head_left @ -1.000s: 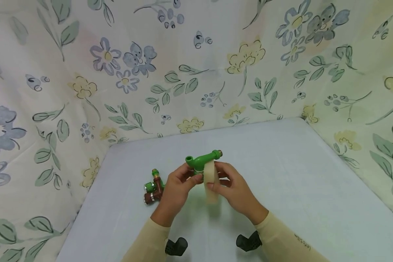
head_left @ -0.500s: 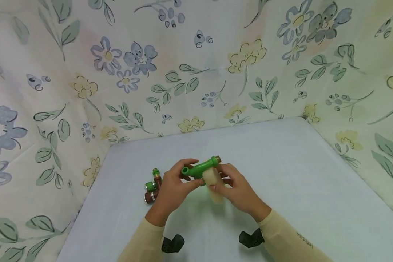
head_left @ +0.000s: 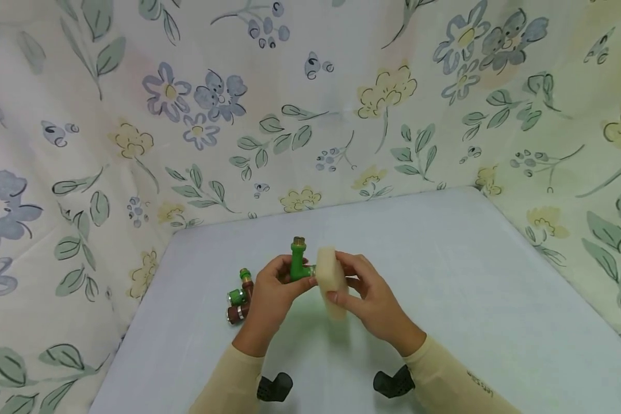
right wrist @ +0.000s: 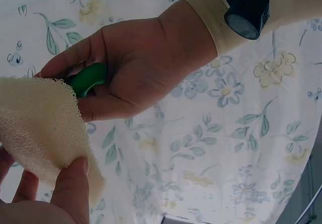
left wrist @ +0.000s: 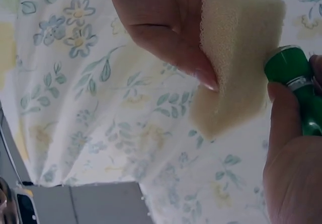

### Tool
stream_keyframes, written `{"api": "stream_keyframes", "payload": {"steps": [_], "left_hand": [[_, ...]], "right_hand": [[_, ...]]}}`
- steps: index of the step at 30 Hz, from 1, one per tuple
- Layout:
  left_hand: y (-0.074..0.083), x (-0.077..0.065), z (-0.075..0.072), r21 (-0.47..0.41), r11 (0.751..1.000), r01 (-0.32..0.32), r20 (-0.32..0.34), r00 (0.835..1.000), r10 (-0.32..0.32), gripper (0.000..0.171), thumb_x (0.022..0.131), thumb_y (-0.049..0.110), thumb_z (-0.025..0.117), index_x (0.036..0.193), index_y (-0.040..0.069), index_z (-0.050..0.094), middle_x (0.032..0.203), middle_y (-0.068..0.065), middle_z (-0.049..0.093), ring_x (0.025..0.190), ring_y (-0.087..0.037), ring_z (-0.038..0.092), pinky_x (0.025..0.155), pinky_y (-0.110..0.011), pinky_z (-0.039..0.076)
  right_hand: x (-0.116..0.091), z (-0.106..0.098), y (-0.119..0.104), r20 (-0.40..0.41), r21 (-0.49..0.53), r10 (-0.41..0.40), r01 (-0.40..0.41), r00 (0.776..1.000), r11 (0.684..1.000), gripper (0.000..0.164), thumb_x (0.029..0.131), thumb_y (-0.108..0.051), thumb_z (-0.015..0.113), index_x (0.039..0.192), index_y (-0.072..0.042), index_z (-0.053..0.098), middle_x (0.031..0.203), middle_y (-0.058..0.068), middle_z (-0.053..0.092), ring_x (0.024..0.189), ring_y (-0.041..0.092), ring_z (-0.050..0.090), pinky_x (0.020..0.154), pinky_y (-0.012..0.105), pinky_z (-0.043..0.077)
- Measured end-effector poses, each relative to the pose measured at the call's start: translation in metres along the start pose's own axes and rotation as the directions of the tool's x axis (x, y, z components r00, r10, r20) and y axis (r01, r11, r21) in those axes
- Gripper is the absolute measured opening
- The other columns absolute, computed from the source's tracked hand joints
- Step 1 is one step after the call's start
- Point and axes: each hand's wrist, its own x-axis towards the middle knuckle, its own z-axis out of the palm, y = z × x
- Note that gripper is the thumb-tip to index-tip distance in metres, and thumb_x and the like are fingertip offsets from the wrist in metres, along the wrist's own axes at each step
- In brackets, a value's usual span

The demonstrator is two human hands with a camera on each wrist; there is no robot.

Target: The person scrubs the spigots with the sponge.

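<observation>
In the head view my left hand (head_left: 271, 302) grips a green tap (head_left: 296, 265), its brass threaded end pointing up and away. My right hand (head_left: 376, 305) pinches a thick cream sponge (head_left: 328, 276) between thumb and fingers. The sponge's flat face meets the round knob end of the tap. Seen from the left wrist, the green knob (left wrist: 289, 65) presses at the side of the sponge (left wrist: 236, 48). In the right wrist view, part of the tap (right wrist: 89, 79) shows between the left fingers, behind the sponge (right wrist: 37, 123).
Left of my left hand, a dark red tap (head_left: 235, 313) and a green one (head_left: 236, 296) lie on the white table (head_left: 445, 270), partly hidden by that hand. Black wrist cameras (head_left: 276, 387) sit at both sleeves. A floral curtain (head_left: 300, 115) hangs behind the table.
My left hand has turned the tap: its brass end pointed right and now points up. Its knob now faces the sponge, which my right hand has tilted and straightened again.
</observation>
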Motion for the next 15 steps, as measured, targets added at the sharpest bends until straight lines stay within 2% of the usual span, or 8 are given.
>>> {"api": "stream_keyframes", "payload": {"steps": [5, 10, 15], "left_hand": [[-0.001, -0.001, 0.001, -0.133, 0.991, 0.024, 0.019, 1.0, -0.022, 0.046, 0.072, 0.033, 0.085, 0.107, 0.01, 0.065, 0.102, -0.013, 0.064, 0.094, -0.027, 0.065, 0.083, -0.039, 0.054], [0.0, -0.002, -0.001, -0.263, 0.965, 0.001, 0.084, 0.996, 0.022, 0.042, 0.079, 0.02, 0.081, 0.111, 0.003, 0.061, 0.106, -0.019, 0.062, 0.097, -0.031, 0.063, 0.085, -0.042, 0.053], [0.005, -0.003, -0.004, -0.319, 0.947, -0.019, 0.146, 0.987, 0.069, 0.04, 0.081, 0.012, 0.078, 0.114, -0.002, 0.059, 0.108, -0.022, 0.06, 0.096, -0.029, 0.061, 0.086, -0.038, 0.053]], "right_hand": [[0.001, 0.0, 0.002, -0.03, 0.036, 0.041, -0.04, 0.999, 0.999, 0.06, 0.089, 0.0, 0.066, 0.143, -0.01, 0.04, 0.125, 0.01, 0.047, 0.112, 0.032, 0.049, 0.096, 0.049, 0.044], [0.0, -0.007, 0.022, 0.003, 0.122, 0.149, -0.149, 0.989, 0.981, 0.054, 0.095, -0.011, 0.062, 0.143, -0.022, 0.04, 0.127, 0.007, 0.05, 0.115, 0.028, 0.049, 0.093, 0.044, 0.047], [0.001, -0.012, 0.031, 0.063, 0.206, 0.164, -0.174, 0.984, 0.963, 0.047, 0.097, -0.015, 0.058, 0.142, -0.021, 0.044, 0.127, 0.01, 0.05, 0.116, 0.03, 0.048, 0.091, 0.045, 0.048]]}}
